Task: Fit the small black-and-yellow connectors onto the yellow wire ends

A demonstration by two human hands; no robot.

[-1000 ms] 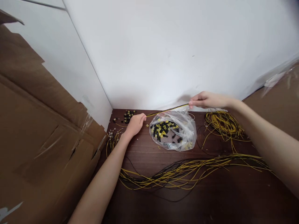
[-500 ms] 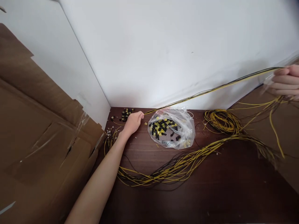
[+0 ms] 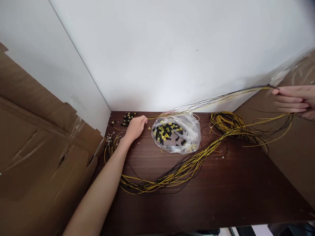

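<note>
A bunch of thin black and yellow wires (image 3: 209, 101) stretches across the view between my two hands. My left hand (image 3: 136, 127) is closed on one end, low over the table just left of the plastic bag. At the far right, my right hand (image 3: 294, 100) grips the same wires higher up, its fingers curled, with loose ends trailing below it. A clear plastic bag (image 3: 194, 136) holding several small black and yellow connectors (image 3: 166, 131) lies under the wires. A long bundle of black and yellow wires (image 3: 177, 173) curves across the table in front.
A coil of wires (image 3: 225, 121) lies at the back right. Small black and yellow pieces (image 3: 128, 118) are heaped in the back left corner, near white-tipped wire ends (image 3: 110, 139). Cardboard (image 3: 44, 147) covers the left side, and a white wall (image 3: 157, 49) closes the back of the brown table (image 3: 209, 203).
My right hand has come down and the wires between my hands have slackened and spread apart. My left hand keeps its hold beside the bag. The view has shifted slightly.
</note>
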